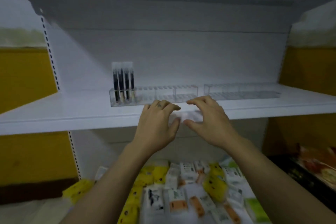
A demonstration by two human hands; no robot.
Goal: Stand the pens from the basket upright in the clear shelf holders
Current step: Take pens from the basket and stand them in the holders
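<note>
**White shelf lip, both hands at it**

Yellow, white and orange-marked packets [183, 187] lie heaped at 6 o'clock, nearest the camera and too blurred to read. Two bare forearms rise over them from the lower corners and converge toward the middle.

The left hand [156, 123] is palm-down at the front edge of the white shelf [72, 114]. Its fingers curve over the lip and its thumb is stretched toward 3 o'clock. The right hand [209, 120] sits just beside it, wrist bent back, fingers spread and arched like a claw, thumb pointing toward 9 o'clock. The two thumbs nearly meet.

Between the hands is a pale smear [189, 115], too blurred to identify. Whether either hand has hold of it cannot be told.

Past the fingertips, a clear holder [163, 94] runs along the shelf, divided into compartments. At 10 o'clock from the hands, four dark pens [123, 82] stand upright in its left-end compartment, their pale tops rising well above its rim. At 2 o'clock from the hands, a second clear holder [241, 91] stands in line with the first, a small gap between them. Farther back is the white rear panel, with a slotted upright [50, 52] at 9 o'clock.
</note>
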